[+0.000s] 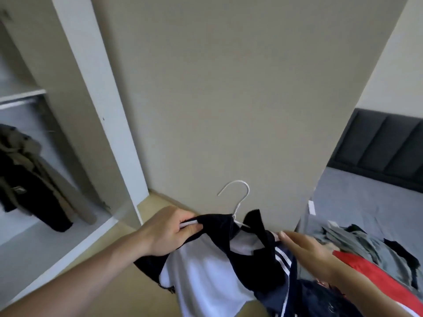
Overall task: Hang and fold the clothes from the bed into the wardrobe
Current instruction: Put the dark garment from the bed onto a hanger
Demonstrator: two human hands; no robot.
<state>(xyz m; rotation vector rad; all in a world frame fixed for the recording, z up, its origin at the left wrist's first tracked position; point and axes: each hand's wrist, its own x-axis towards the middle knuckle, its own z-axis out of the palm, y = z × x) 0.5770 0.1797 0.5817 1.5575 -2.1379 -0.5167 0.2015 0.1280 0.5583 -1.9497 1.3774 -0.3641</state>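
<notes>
A black and white jacket [206, 271] with white stripes on its sleeve hangs on a white wire hanger [238, 197], low in the middle of the view. My left hand [169, 232] grips the jacket's left shoulder together with the hanger's arm. My right hand [304, 248] lies with straight fingers against the jacket's right shoulder. The hanger's hook points up in front of the open wardrobe door [229, 99]. A pile of grey, black and red clothes [366, 250] lies on the bed [370, 207] at the right.
The wardrobe [75, 124] stands open at the left, with a shelf and a rail near the top. A dark coat and a beige garment [29, 177] hang inside it. The bed has a dark padded headboard [384, 149]. Wooden floor shows below.
</notes>
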